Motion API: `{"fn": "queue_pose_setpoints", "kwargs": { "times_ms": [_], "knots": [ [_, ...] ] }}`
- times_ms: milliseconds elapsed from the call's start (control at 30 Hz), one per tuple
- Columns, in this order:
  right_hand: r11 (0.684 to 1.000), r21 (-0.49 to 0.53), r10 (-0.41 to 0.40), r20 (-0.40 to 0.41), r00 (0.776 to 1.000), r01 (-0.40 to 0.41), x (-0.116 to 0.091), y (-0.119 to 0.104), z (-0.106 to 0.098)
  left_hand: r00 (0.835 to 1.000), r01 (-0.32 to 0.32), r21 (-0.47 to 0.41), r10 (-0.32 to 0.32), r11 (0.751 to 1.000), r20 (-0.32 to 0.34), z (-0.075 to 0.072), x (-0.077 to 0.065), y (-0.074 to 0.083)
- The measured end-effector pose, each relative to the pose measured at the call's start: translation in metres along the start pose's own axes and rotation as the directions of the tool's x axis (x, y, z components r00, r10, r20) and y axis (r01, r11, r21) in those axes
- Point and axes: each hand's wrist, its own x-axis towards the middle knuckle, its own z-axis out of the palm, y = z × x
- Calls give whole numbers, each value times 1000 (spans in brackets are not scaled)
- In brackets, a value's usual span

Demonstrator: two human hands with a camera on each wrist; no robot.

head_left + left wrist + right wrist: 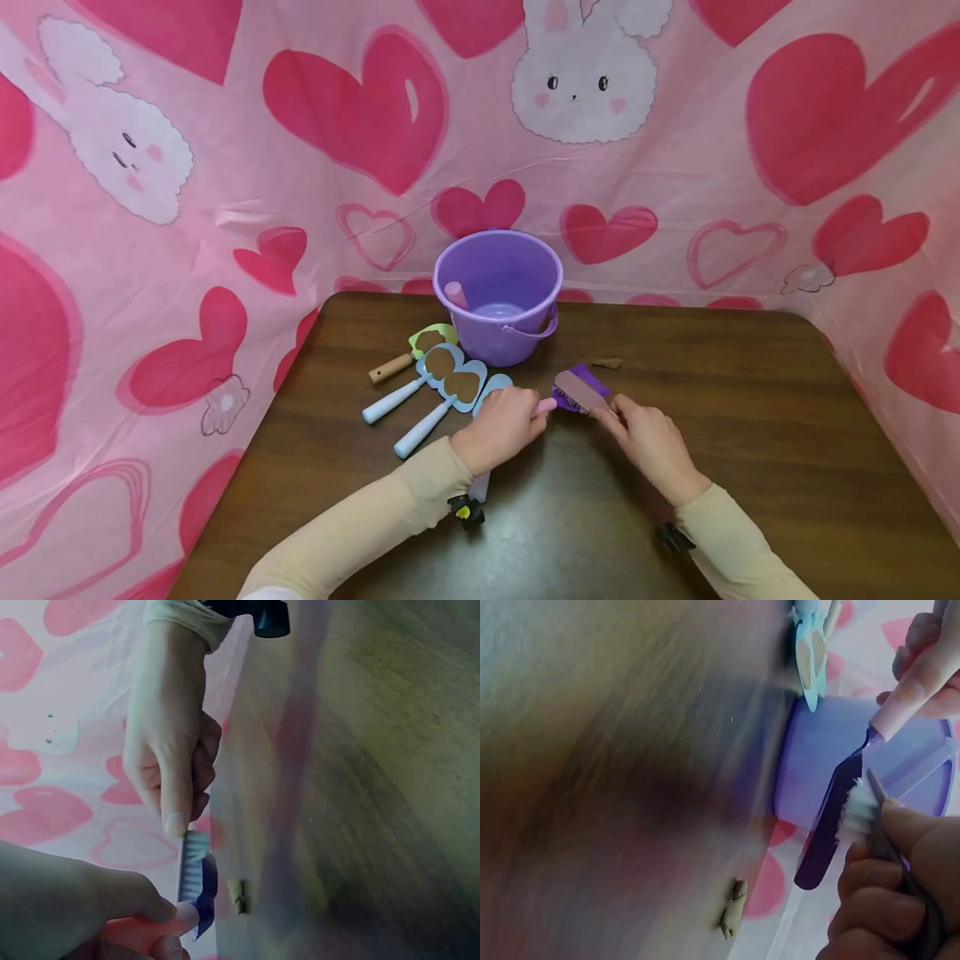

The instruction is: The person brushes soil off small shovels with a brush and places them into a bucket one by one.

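Between the thumb and fingers of my left hand [498, 429] is the pink handle of a small shovel [825, 840]. Its purple blade [595, 379] juts to the right, low above the table. My right hand [660, 446] grips a brush [576, 387] with a mauve back and pale bristles [857, 810]. In the right wrist view the bristles press against the blade's face. The left wrist view shows the bristles [193, 862] and the blade [208, 889] side by side, with both hands close together. Part of the brush handle is hidden in the right fingers.
Behind the hands stands a purple bucket [498, 333] with a pink handle end [455, 293] inside. Left of it lie a green tool [420, 342] with a wooden handle and several light-blue tools [422, 427], one partly under the left arm. A small brown lump [607, 363] lies beyond the blade.
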Motion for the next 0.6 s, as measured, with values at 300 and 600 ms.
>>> {"fn": "queue_pose_setpoints", "kwargs": {
  "times_ms": [300,600],
  "knots": [
    [997,-33,64,-38,997,-65,3,4,-2,1000,9,-45,-9,999,9,-1,0,-1],
    [994,-42,100,-54,994,-102,5,9,-3,1000,8,-46,-8,999,0,1,-1,0]
  ]
}}
